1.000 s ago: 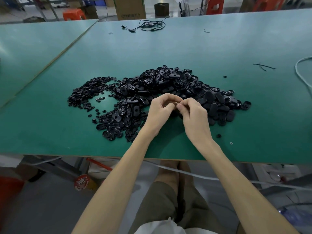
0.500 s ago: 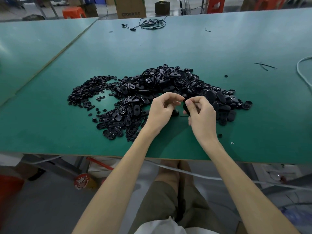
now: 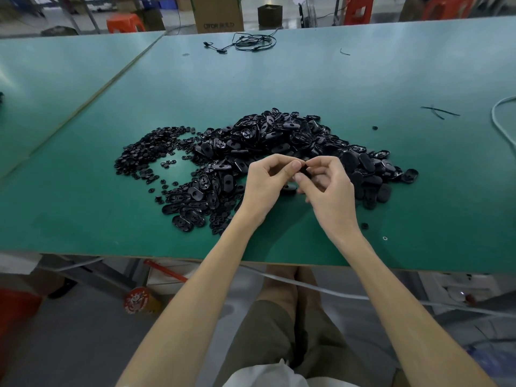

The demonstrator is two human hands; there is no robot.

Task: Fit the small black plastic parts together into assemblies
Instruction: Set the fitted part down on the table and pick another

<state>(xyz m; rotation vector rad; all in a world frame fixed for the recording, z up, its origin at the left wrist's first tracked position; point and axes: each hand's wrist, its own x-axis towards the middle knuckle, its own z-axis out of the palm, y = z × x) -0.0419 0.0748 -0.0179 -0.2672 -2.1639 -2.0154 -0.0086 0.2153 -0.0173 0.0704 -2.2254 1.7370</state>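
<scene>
Your two hands meet just above the near edge of the pile of oval black parts [image 3: 279, 143], with a single black part [image 3: 304, 171] caught between them. Your right hand [image 3: 331, 191] pinches that part between thumb and curled forefinger, the other fingers folded loosely beneath. Your left hand [image 3: 265, 185] is curled as well, its thumb tip pressed against the left side of the same part. How much of the part is hidden by your fingers cannot be told.

The pile lies in the middle of the green table [image 3: 377, 68], and a flatter scatter of small round black pieces [image 3: 150, 152] spreads to its left. Near your right wrist sit one stray black piece [image 3: 364, 226] and a tiny pale ring [image 3: 385, 238], well apart from the pile.

At the far edge of the table lies a coil of thin black cable [image 3: 251, 43]. To the right lie some thin black strips [image 3: 439, 110], and a white cable [image 3: 498, 121] curves in from the right edge.
</scene>
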